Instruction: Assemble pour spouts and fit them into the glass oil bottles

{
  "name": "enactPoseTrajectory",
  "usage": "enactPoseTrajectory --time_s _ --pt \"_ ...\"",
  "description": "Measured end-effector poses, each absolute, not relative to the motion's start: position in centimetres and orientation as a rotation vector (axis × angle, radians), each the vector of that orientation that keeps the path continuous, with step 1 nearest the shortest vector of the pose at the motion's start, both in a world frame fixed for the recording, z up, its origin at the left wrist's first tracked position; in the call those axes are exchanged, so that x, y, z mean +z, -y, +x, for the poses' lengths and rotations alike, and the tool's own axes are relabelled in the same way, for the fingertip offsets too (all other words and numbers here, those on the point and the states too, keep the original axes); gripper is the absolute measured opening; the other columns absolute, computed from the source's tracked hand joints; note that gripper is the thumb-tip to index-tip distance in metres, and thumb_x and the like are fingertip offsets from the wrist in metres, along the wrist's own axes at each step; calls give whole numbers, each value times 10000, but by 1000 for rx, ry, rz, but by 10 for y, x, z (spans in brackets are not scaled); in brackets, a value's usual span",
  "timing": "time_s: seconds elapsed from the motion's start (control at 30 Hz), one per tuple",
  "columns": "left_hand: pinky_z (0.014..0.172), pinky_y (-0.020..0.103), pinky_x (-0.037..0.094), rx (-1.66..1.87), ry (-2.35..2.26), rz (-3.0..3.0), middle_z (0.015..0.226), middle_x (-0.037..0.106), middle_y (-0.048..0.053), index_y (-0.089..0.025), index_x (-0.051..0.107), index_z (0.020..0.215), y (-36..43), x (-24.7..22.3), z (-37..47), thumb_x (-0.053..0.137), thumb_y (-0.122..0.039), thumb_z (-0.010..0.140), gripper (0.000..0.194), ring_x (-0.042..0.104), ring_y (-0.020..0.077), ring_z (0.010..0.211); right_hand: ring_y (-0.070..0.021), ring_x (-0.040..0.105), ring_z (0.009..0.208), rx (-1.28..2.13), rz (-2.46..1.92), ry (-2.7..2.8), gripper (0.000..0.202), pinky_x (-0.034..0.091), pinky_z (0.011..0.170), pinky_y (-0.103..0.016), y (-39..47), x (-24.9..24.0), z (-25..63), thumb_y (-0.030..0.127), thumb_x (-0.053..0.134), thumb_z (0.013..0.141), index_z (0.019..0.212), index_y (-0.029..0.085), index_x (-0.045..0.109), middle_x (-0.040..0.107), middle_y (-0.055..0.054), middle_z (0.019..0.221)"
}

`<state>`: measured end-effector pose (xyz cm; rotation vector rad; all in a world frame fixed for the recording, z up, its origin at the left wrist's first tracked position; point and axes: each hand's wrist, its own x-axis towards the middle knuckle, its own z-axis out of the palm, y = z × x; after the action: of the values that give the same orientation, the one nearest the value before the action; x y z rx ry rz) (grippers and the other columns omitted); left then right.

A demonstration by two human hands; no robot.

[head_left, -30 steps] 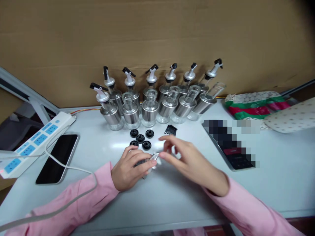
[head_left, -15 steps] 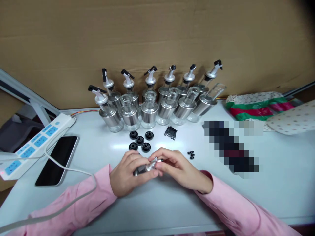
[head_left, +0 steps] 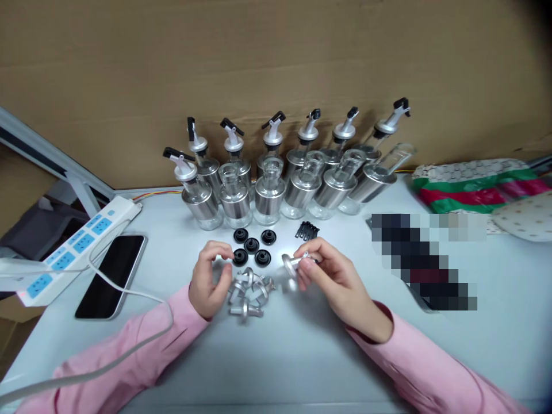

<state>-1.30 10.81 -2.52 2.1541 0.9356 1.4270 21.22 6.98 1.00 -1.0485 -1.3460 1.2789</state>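
Right hand (head_left: 334,282) now farther right; silver spout (head_left: 287,266) (partly hidden) between fingers (head_left: 317,275)

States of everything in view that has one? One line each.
Right hand: closed on silver spout
Left hand: open, holding nothing visible
Other silver spouts: loose, piled
Black discs: five, loose
Black levers: loose, bunched
Spout-topped bottles: seven, fitted
Open bottles: five, necks bare
Left phone: screen dark
Power strip: red indicator lit
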Motion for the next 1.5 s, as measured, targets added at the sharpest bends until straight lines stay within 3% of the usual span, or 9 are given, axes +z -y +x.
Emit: enactPoseTrajectory --time_s 0.17,0.4,0.63,0.9,1.1,1.27,1.5 --pt "740 301 423 1063 -1258 2206 943 486 46 -195 442 971 -114 -23 -11 474 -103 770 224 484 178 859 -90 543 515 1216 -1032 1266 188 435 536 -215 -73 11 215 381 550 896 862 197 539 546 55 572" --pt "736 331 402 809 -1429 2043 780 497 3 -192 486 848 -116 -26 -8 526 -263 798 95 482 177 766 -103 570 515 1158 -1078 1210 189 455 557 -239 -75 13 218 377 585 873 857 190 557 561 57 534" --pt "698 283 408 977 -1327 1991 775 509 3 -180 506 808 -117 -28 -10 548 -213 809 54 489 149 740 -123 568 484 1140 -1094 1144 197 460 535 -272 -76 19 218 386 627 839 829 197 573 565 51 515" --pt "713 259 463 1436 -961 2122 914 530 39 -186 500 1052 -106 -29 -12 554 -104 819 252 524 141 822 -130 615 552 1283 -1038 1121 190 497 599 -277 -74 12 218 394 596 869 884 207 563 614 36 569" --pt "771 281 539 1432 -702 2296 926 522 52 -163 530 1041 -97 -21 -8 492 -93 875 184 581 146 885 -151 662 755 1488 -960 1261 159 513 756 -300 -69 13 211 358 540 912 981 215 546 666 -4 743" --pt "758 286 580 1447 -681 2311 915 525 45 -169 520 1011 -94 -15 -4 477 -98 894 143 614 146 896 -154 661 787 1586 -932 1336 176 510 793 -310 -67 16 206 362 537 913 969 195 549 671 -26 772" --pt "815 309 588 1456 -583 2171 953 524 43 -176 487 1058 -91 -22 -3 494 -10 865 255 628 152 967 -153 657 802 1598 -922 1383 165 503 800 -324 -65 13 208 348 522 923 981 196 547 677 -40 806"
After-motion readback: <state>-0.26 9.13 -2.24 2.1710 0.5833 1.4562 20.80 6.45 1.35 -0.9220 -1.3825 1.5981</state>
